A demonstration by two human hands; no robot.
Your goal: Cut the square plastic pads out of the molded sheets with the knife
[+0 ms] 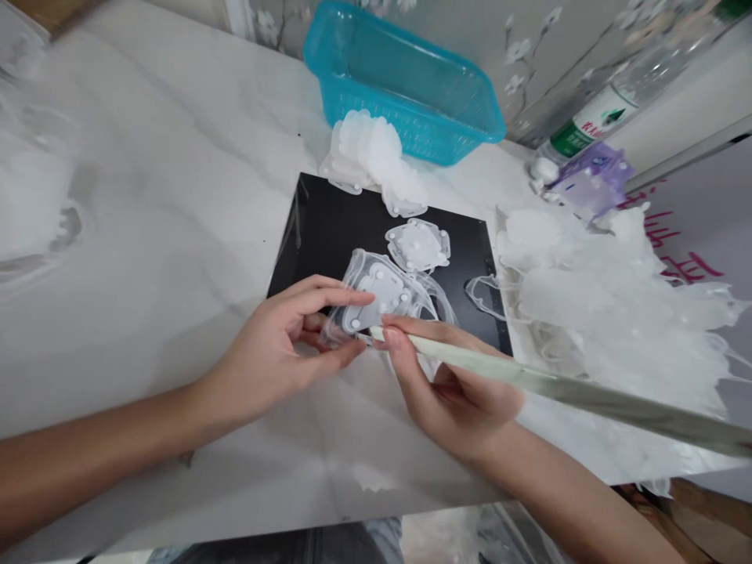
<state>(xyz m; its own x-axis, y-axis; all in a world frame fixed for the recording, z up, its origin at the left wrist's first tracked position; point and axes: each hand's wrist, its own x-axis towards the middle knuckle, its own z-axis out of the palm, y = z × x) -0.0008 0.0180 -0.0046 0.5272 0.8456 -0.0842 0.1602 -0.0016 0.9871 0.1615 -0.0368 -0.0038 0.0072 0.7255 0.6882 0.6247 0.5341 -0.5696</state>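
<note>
Pinching the pale-green stick [552, 384] near its tip, your right hand [455, 384] sits nearside-right of the studded plastic sheet [381, 288]; your left hand [282, 337] grips its left edge.

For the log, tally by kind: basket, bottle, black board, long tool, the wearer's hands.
Turquoise plastic basket: 1
Clear plastic green-labelled bottle: 1
Black rectangular board: 1
Long pale-green tool: 1
Left hand and right hand: 2
Total: 6

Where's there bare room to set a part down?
Widest: table left of the mat, up to the left-edge plastic. Smaller: mat's upper-left part, between left hand and white stack. Crowded: mat's near half, by the right hand and clear piece; right side, under the plastic heap.
</note>
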